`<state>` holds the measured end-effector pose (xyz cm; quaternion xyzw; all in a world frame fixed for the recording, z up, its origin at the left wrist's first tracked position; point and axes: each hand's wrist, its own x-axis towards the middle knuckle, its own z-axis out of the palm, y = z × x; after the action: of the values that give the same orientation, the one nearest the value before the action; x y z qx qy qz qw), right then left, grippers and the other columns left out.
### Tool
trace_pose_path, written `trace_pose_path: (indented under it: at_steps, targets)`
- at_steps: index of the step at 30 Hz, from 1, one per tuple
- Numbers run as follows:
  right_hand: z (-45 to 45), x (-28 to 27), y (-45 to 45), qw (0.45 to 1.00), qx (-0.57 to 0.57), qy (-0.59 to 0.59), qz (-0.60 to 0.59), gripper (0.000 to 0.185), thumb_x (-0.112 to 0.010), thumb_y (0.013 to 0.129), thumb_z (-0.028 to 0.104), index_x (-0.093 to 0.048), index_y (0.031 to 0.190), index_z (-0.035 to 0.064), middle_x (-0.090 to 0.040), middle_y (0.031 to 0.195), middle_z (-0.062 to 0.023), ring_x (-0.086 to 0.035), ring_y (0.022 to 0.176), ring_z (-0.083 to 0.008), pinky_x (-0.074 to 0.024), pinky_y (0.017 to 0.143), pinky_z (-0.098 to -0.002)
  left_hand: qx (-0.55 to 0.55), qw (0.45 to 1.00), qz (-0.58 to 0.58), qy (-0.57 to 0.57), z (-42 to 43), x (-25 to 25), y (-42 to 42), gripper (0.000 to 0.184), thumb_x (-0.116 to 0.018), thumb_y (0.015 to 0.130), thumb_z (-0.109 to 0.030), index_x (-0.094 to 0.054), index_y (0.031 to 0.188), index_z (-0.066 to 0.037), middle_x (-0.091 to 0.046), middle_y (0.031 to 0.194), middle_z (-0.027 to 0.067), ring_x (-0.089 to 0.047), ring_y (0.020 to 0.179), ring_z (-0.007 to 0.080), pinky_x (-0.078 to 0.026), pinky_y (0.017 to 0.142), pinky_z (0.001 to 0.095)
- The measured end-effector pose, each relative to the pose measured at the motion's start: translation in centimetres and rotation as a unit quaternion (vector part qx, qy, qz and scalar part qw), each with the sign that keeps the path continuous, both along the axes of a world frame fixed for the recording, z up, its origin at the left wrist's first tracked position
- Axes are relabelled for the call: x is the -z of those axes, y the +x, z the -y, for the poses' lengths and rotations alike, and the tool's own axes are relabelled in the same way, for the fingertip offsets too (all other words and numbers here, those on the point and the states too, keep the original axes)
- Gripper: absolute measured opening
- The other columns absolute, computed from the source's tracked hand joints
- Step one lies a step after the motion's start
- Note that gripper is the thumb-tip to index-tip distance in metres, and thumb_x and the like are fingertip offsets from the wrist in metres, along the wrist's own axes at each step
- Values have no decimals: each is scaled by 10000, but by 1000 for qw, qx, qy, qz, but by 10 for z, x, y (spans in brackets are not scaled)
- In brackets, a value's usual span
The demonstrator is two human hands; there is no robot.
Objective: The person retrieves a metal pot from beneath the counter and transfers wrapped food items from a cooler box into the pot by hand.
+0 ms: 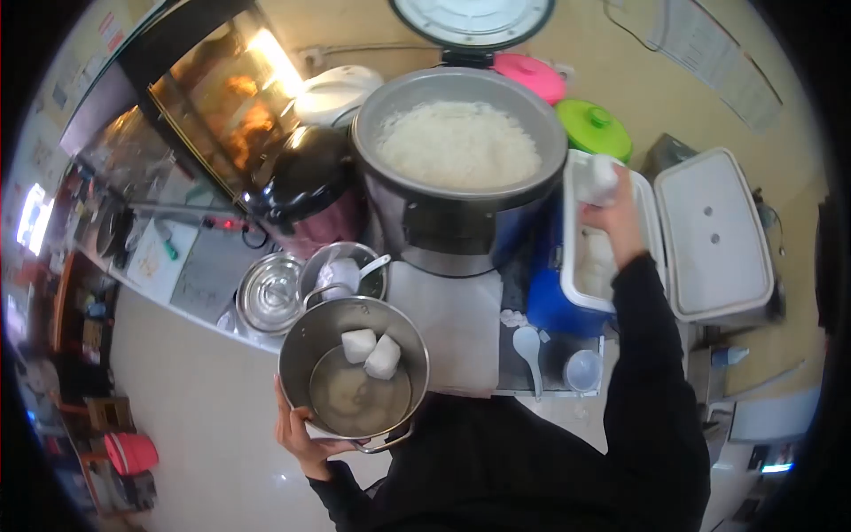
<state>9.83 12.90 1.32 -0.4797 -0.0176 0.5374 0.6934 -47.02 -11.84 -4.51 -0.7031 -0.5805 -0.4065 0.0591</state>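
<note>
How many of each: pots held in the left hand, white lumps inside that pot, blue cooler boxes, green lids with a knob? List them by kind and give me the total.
Steel pot in the left hand: 1
White lumps in the pot: 2
Blue cooler box: 1
Green lid: 1
Total: 5

Legible texts, brands, numbers: none.
Wall sheets [720, 66], upper right: rows of fine print, too small to read.
Notice [111, 33] with red marking, upper left: wording blurred, unreadable.
Bright panel [33, 220], far left: washed out by glare; any lettering indistinct.
Small lit screen [778, 467], lower right: content too small to make out.
</note>
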Motion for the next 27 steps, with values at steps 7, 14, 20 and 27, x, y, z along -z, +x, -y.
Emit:
trace_pose_path:
  at_steps: [7, 14, 20, 27]
  targets:
    - [146, -53, -135, 943, -232, 197, 137, 837, -772, 706, 269, -387, 1409, 31, -553, 1280, -117, -563, 1141, -256, -462, 960, -397, -16, 1000, 4, 24, 3, 10, -3, 835, -740, 510, -806, -409, 664, -54, -541, 1286, 345, -628, 670, 287, -475, 574, 259]
    - [101, -11, -293, 588, -770, 142, 206, 830, -810, 686, 287, -435, 1377, 22, -576, 1207, -103, -587, 1077, -199, -487, 923, -329, -20, 999, -2, 33, -1, 12, -3, 852, -739, 486, -823, -374, 648, -69, -567, 1245, 352, -544, 531, 219, -429, 521, 231]
    - [94, 25, -371, 373, -896, -116, 210, 825, -733, 718, 476, -509, 1240, -123, -623, 1118, -198, -634, 1025, -258, -541, 753, -335, -19, 999, 21, 22, 1, 8, -5, 821, -739, 516, -806, -409, 631, -63, -553, 1255, 362, -582, 570, 260, -446, 543, 245]
    - [132, 79, -373, 179, -722, 250, 620, 985, -812, 609, 501, -405, 1262, -114, -586, 1136, -230, -622, 1017, -370, -527, 851, -443, -11, 999, 34, 41, -2, 8, -6, 823, -752, 528, -777, -383, 610, -46, -576, 1202, 375, -582, 550, 243, -438, 530, 232]
